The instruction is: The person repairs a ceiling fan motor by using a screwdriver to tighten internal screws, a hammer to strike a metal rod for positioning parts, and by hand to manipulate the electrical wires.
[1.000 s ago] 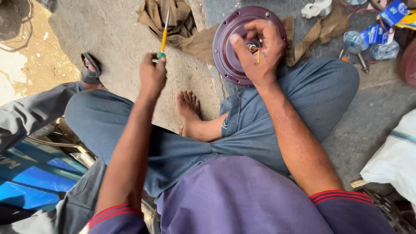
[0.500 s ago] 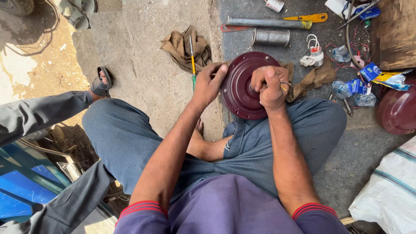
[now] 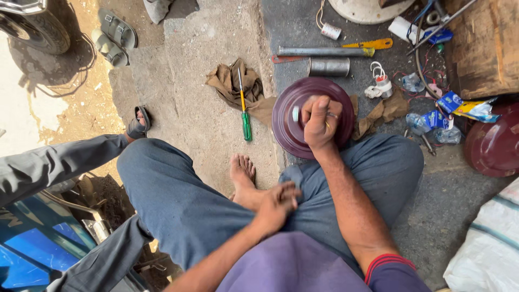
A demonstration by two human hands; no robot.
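The maroon round cover point(image 3: 296, 127) stands propped on edge on the ground against the person's right knee, its domed face turned up toward the camera. The right hand point(image 3: 321, 123) is closed in a fist over the cover's middle, gripping something at its centre; what exactly sits inside the fist is hidden, though a small pale piece shows just beside the knuckles. To work this well, the cover wants to stay braced against the leg so it does not roll, with the grip kept square over the centre. The left hand point(image 3: 277, 204) rests loosely curled and empty on the lap, near the bare foot point(image 3: 243, 174), and could steady the rim. Just left of the cover, one green-and-yellow screwdriver point(image 3: 244, 108) lies on one brown rag point(image 3: 235, 85). Beyond it lie one grey metal pipe point(image 3: 321, 52), one short metal cylinder point(image 3: 328, 67) and one yellow-handled tool point(image 3: 373, 44). A second maroon cover point(image 3: 492, 147) sits well apart at the right edge. Two sandals point(image 3: 113, 38) lie on the ground at upper left, near one tyre point(image 3: 33, 27); a third sandal point(image 3: 138, 123) is on another person's foot.
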